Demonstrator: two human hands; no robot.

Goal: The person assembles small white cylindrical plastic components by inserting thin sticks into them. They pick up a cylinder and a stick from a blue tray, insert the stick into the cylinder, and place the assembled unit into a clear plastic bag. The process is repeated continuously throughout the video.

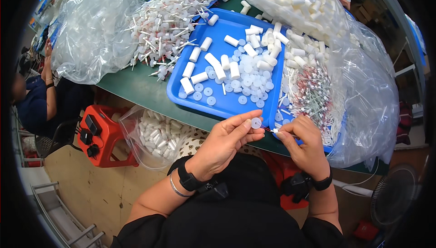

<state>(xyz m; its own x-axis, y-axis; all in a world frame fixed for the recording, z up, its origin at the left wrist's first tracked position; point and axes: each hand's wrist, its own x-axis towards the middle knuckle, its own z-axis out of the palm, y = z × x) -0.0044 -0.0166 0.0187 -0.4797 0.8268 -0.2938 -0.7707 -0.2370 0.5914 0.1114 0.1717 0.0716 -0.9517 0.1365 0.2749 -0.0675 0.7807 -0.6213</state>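
My left hand (221, 140) pinches a translucent white plastic disc (256, 123) with a small centre hole between thumb and fingers. Close beside it, my right hand (307, 147) is closed on a thin red wire with a small white end piece (275, 130), which points toward the disc. Both hands are over the near edge of a blue tray (206, 104). Inside the tray are a heap of similar discs (254, 76) and several white foam cylinders (216, 67).
A second tray to the right holds wired pieces (313, 91). A pile of white-stemmed pieces (165, 18) lies at the far left, beside a clear plastic bag (93, 34). A large bag of foam cylinders (295, 2) stands at the back. A red stool (102, 134) is at left. Other people sit nearby.
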